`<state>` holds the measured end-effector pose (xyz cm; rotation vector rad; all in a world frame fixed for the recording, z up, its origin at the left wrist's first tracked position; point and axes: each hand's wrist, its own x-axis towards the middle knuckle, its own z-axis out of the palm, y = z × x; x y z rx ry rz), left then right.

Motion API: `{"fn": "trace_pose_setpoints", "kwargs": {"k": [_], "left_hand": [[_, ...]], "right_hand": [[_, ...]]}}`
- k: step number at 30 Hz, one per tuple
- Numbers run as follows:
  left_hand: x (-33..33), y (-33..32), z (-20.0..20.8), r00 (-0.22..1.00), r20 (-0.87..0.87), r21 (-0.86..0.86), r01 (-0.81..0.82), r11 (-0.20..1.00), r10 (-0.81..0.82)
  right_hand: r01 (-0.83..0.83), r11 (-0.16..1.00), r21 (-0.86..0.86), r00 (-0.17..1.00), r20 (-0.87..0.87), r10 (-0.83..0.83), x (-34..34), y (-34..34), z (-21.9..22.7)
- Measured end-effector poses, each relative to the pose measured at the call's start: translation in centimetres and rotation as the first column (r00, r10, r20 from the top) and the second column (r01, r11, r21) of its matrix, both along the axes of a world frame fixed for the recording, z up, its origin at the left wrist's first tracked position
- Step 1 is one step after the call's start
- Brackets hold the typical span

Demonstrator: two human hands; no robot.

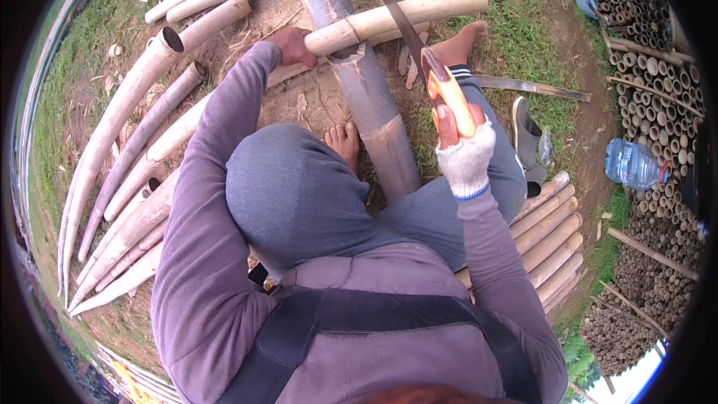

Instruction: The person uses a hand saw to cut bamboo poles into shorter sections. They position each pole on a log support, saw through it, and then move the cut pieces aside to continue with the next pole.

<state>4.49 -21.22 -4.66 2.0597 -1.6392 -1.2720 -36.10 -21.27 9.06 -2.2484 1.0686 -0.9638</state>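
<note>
My left hand (pixel 294 47), bare, is closed round the near end of a pale bamboo pole (pixel 426 13). The pole lies across a thick grey bamboo trunk (pixel 374 108), by a notch in its upper side. In a white knitted glove, my right hand (pixel 465 151) grips the orange handle of a handsaw (pixel 451 97). The saw's dark blade slants up and away to the left, crossing the pole to the right of the trunk. Whether its teeth are in the bamboo I cannot tell. My bare feet rest on either side of the trunk.
Several long bamboo poles (pixel 112 116) fan out on the left. Cut lengths (pixel 550 232) lie beside my right leg, near a dark slip-on shoe (pixel 526 133). A long flat strip (pixel 531 87) rests on the grass. Stacked bamboo (pixel 651 97) and a clear blue jug (pixel 632 164) stand right.
</note>
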Motion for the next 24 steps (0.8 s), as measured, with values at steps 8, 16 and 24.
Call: {"fn": "trace_pose_setpoints", "kwargs": {"k": [8, 16, 24], "left_hand": [[-1.1, 0.0, 0.0, 0.989, -0.137, 0.084, -0.034, 0.996, 0.046], [-6.0, 2.2, 2.1, 0.83, 0.523, -0.232, -0.08, 0.969, 0.194], [-5.2, 2.3, 3.0, 0.834, 0.538, -0.114, -0.075, 0.991, 0.125]], "right_hand": [[0.034, 0.996, 0.077, 0.999, 0.018, -0.035, -0.5, -0.1, -1.1], [0.041, 0.989, 0.142, 0.99, 0.126, -0.06, 2.7, -2.3, -1.8], [0.061, 0.962, 0.266, 0.998, -0.04, -0.052, -6.3, 5.2, 2.8]]}}
